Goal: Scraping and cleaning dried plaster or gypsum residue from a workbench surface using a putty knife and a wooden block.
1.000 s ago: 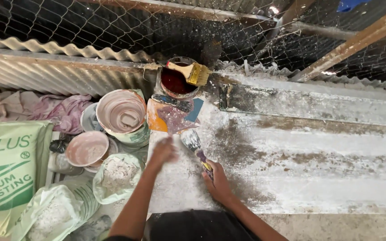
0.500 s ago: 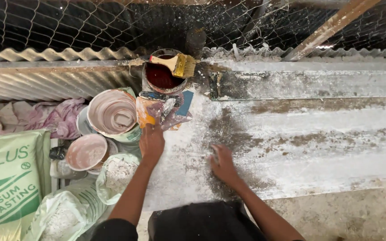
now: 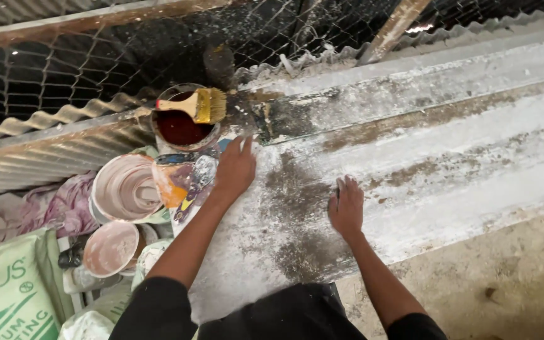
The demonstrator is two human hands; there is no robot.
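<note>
My left hand point(image 3: 235, 169) lies flat & open on the white tabletop point(image 3: 448, 145), by the paint can point(image 3: 181, 126) w/ brush point(image 3: 196, 105). Right hand point(image 3: 346, 208) flat too, holding nothing.

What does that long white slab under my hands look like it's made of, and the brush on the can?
Slab: seemingly cast plaster or cement, matte, chalky white with grey-brown patches. Brush: pale, likely wooden handle, yellowish bristles, lying across a can of dark red liquid.
</note>
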